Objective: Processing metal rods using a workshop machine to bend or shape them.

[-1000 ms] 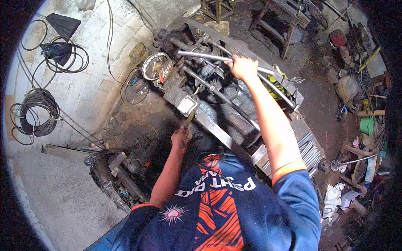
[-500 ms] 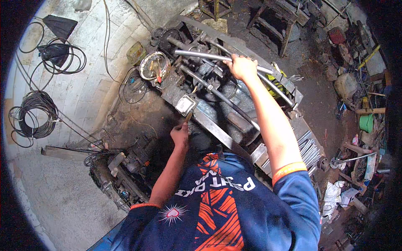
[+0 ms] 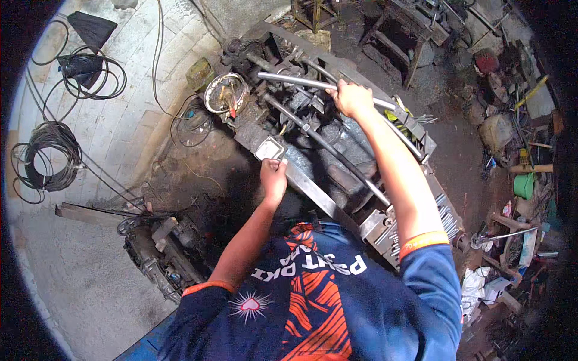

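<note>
My right hand (image 3: 354,99) is wrapped round a shiny metal rod (image 3: 295,80), which lies slantwise over the far side of a greasy machine (image 3: 337,144). The rod's left end sticks out well past my fingers. At the machine's near edge my left hand (image 3: 274,179) is closed, its fingertips against the lower edge of a small white square tray (image 3: 269,148). Whatever those fingers grip is hidden. A darker long bar (image 3: 325,141) runs across the machine between my two hands.
A round bowl (image 3: 209,96) with tools in it stands left of the tray. Thin metal rods (image 3: 442,225) lie bundled at the machine's right end. Coiled black cable (image 3: 75,147) rests at far left. Another machine (image 3: 150,253) is at lower left. Scrap clutters the right side.
My left hand has moved up and right to the white tray; the brownish stick-like piece seen at its fingers before is now hidden. My right hand keeps its grip on the rod.
</note>
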### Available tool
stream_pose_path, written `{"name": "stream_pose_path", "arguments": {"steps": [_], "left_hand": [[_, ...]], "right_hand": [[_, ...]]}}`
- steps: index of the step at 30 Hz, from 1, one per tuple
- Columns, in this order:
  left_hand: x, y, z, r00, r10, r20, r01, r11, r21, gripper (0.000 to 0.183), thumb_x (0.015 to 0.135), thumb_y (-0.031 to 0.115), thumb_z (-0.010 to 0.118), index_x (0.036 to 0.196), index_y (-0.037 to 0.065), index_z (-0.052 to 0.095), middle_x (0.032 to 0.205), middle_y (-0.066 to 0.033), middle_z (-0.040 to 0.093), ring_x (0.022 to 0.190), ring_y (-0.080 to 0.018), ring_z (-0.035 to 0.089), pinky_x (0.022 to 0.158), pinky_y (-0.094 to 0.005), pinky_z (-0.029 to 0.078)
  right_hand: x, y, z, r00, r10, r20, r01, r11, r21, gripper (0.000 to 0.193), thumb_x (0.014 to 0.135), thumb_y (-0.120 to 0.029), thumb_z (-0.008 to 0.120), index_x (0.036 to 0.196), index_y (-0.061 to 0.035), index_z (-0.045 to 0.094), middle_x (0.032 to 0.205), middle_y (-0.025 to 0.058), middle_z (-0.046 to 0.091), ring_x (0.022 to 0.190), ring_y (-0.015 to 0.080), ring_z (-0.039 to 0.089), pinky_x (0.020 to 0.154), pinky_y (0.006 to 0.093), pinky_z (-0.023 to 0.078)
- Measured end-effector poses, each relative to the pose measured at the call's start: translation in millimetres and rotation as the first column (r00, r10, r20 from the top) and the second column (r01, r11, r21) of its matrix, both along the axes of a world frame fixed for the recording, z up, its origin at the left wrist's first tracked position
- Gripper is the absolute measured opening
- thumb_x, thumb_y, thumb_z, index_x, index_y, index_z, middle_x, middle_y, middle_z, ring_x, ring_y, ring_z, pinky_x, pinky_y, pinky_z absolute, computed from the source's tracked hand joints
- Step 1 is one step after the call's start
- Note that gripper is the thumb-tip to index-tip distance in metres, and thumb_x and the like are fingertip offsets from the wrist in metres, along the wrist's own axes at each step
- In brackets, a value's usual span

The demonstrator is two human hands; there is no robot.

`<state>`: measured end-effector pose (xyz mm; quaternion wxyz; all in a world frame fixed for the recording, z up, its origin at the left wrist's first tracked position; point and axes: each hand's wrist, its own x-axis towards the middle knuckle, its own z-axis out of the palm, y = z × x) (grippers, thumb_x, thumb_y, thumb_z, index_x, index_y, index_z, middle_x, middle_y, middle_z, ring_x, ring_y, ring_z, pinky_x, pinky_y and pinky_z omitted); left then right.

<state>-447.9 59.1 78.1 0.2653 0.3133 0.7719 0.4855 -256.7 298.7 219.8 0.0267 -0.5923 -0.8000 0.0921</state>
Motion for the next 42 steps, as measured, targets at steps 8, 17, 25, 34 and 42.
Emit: {"name": "stream_pose_path", "arguments": {"steps": [8,17,25,34,42], "left_hand": [[-5.5,-11.9,37.1,0.741,-0.357,-0.568,0.388,0.919,-0.072,0.022,0.087,0.015,0.058,0.103,0.001,0.055,0.105,-0.0189,0.056,0.106,-0.0376,0.05,0.095,-0.0451,0.037],[40.3,58.8,9.1,0.356,-0.695,-0.625,0.565,0.693,-0.448,0.036,0.073,0.007,0.061,0.109,0.004,0.057,0.116,-0.0137,0.05,0.115,-0.0353,0.043,0.097,-0.0466,0.035],[47.9,70.3,-44.8,-0.068,-0.951,-0.303,0.368,0.258,-0.893,0.043,0.079,0.022,0.059,0.12,0.009,0.058,0.138,-0.0099,0.04,0.135,-0.0324,0.029,0.109,-0.0498,0.024],[50.3,72.1,-1.7,-0.095,-0.967,-0.236,0.313,0.196,-0.929,0.039,0.08,0.023,0.059,0.115,0.009,0.064,0.127,-0.0041,0.05,0.126,-0.0261,0.036,0.102,-0.0389,0.03],[71.5,57.7,12.2,0.176,-0.919,-0.353,0.298,0.392,-0.871,0.039,0.082,0.022,0.056,0.118,0.009,0.063,0.142,-0.0074,0.042,0.142,-0.0352,0.019,0.116,-0.0503,0.008]], "right_hand": [[16.4,14.7,-3.4,0.965,0.262,-0.014,-0.263,0.961,-0.086,0.056,0.093,-0.056,0.04,0.096,-0.0051,0.063,0.081,0.0194,0.067,0.08,0.0369,0.066,0.072,0.0482,0.052],[15.6,20.6,-9.4,0.978,0.204,-0.044,-0.206,0.977,-0.052,0.051,0.091,-0.054,0.046,0.092,-0.0047,0.06,0.071,0.0178,0.066,0.069,0.0383,0.065,0.063,0.0489,0.052],[15.9,21.1,-3.2,0.983,0.185,-0.007,-0.184,0.977,-0.106,0.054,0.09,-0.056,0.046,0.092,-0.0038,0.058,0.075,0.0211,0.066,0.074,0.0384,0.066,0.066,0.049,0.052],[19.0,20.0,-9.1,0.973,0.231,-0.007,-0.231,0.969,-0.087,0.052,0.091,-0.056,0.046,0.097,-0.0045,0.057,0.078,0.0224,0.067,0.077,0.0397,0.066,0.068,0.0493,0.052],[19.9,16.8,-19.3,0.983,0.183,-0.011,-0.184,0.98,-0.078,0.053,0.093,-0.055,0.042,0.105,-0.0047,0.055,0.083,0.0229,0.067,0.083,0.0408,0.065,0.073,0.0508,0.051]]}}
